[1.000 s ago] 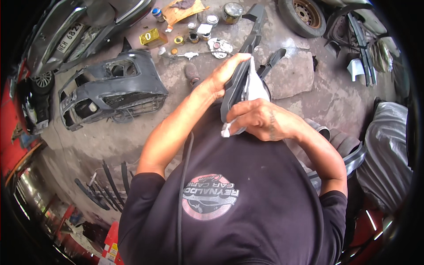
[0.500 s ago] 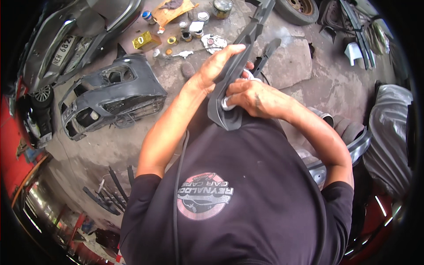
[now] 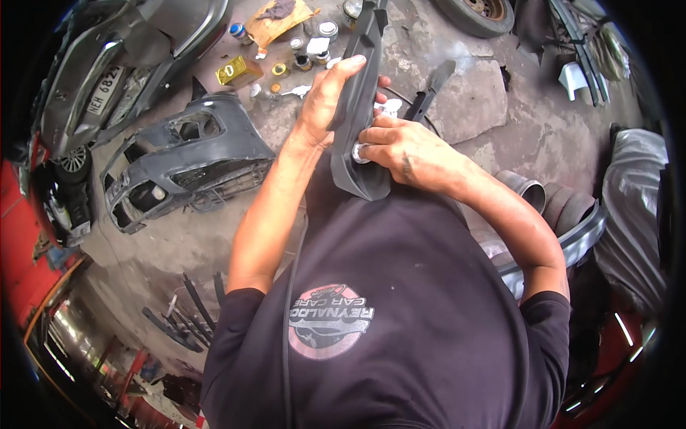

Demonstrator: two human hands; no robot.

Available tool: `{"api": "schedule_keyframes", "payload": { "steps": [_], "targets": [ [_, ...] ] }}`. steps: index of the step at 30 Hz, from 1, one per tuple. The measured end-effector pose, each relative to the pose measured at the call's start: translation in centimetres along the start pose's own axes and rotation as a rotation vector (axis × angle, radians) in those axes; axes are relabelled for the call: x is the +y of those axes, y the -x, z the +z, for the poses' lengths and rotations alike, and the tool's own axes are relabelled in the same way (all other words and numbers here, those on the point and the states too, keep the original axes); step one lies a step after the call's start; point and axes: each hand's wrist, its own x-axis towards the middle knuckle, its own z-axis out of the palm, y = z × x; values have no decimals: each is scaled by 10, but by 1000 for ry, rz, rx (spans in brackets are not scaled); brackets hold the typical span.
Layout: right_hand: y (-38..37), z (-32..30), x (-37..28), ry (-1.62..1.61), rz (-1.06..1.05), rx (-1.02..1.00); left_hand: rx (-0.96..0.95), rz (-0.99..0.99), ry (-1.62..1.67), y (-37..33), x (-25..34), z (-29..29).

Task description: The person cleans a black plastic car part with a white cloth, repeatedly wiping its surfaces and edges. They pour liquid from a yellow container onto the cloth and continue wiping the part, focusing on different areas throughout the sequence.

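A long dark grey plastic trim piece (image 3: 344,170), like a car part, is held up in front of my chest, its near end by my black shirt. My left hand (image 3: 323,104) grips its left edge, thumb along the top and fingertips showing past the right edge. My right hand (image 3: 416,154) is closed round a bunched white cloth (image 3: 390,107), or possibly paper. Its fingers press the white material into the trim's hollow near the lower end. Most of the bunched material is hidden by the fingers.
A grey car bumper (image 3: 239,139) lies on the concrete floor at left. Beyond it stand small cans, jars and a yellow tin (image 3: 239,71). Another dark strip (image 3: 434,87) lies ahead, a wheel (image 3: 480,16) at the far right. Metal cylinders (image 3: 520,189) sit by my right arm.
The trim piece has swung left at its far end and risen slightly. Both hands have shifted left with it, and the right fingers sit a little higher along the hollow.
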Motion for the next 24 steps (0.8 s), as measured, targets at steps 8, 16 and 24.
{"api": "schedule_keyframes", "payload": {
  "steps": [8, 16, 24],
  "targets": [
    [30, -9, -15, -215, -179, 65, 0, 112, -157, -8, 5, -9],
    [44, -6, -19, -157, -178, 148, -5, 124, -132, -14, 5, 0],
    [7, -6, 12, 50, -25, 178, -72, 165, 37, -8, 9, 20]
  ]
}}
